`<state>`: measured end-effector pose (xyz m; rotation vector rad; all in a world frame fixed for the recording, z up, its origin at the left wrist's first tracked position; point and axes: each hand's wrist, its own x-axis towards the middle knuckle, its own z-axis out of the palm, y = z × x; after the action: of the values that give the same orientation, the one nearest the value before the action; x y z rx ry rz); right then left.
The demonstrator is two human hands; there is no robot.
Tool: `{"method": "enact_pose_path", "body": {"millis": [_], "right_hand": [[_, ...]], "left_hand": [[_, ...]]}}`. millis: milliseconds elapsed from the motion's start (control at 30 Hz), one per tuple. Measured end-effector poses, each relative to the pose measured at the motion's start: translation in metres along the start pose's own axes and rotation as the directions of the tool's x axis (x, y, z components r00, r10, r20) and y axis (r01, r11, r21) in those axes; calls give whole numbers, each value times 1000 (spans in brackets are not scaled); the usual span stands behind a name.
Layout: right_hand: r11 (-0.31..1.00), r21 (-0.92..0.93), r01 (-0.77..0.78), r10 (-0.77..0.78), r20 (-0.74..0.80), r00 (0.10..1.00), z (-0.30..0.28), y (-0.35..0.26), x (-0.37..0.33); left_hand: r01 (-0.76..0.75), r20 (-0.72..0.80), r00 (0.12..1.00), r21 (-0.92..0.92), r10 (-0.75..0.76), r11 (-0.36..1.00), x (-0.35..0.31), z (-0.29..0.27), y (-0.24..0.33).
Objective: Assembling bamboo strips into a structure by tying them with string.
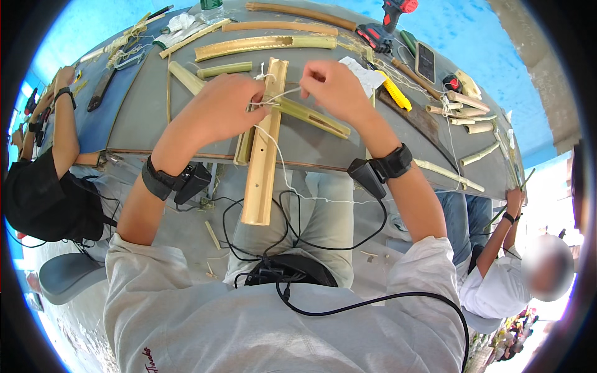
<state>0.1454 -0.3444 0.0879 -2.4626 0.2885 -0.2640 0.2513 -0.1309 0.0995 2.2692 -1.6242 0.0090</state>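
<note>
A long split bamboo half (258,177), hollow side up with small holes in it, lies lengthwise in front of me and juts over the table's near edge. A green bamboo piece with a slot cut in it (320,120) crosses it at a slant. White string (283,163) goes around the crossing and trails down and off to the right. My left hand (227,104) is closed on the string beside the split bamboo, its fingertips partly hidden. My right hand (339,90), to the right of the crossing, pinches a stretch of string drawn taut between both hands.
On the grey table (214,140) lie more bamboo lengths (267,45), a yellow-handled tool (397,93), a phone (425,62) and a red-and-black cordless drill (379,34). Bamboo offcuts (469,112) sit at the right. Other people work on both sides; black cables (286,230) hang near my lap.
</note>
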Motion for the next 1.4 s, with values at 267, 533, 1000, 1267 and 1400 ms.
{"method": "enact_pose_path", "body": {"millis": [267, 533, 1000, 1267, 1400], "right_hand": [[911, 92, 403, -407, 29, 913, 16, 2, -5], [891, -99, 444, -450, -49, 892, 9, 6, 4], [852, -485, 194, -207, 29, 978, 2, 1, -33], [840, -503, 204, -238, -5, 971, -10, 7, -45], [912, -376, 166, -257, -206, 944, -5, 11, -55]], "left_hand": [[17, -10, 1000, -150, -18, 989, 6, 9, -10], [-75, -137, 989, -94, 61, 993, 13, 18, -15], [-13, -86, 996, 142, 25, 990, 11, 27, 33], [-7, -16, 1000, 50, 8, 999, 25, 20, 51], [-66, -224, 963, 352, 152, 934, 31, 16, 56]]}}
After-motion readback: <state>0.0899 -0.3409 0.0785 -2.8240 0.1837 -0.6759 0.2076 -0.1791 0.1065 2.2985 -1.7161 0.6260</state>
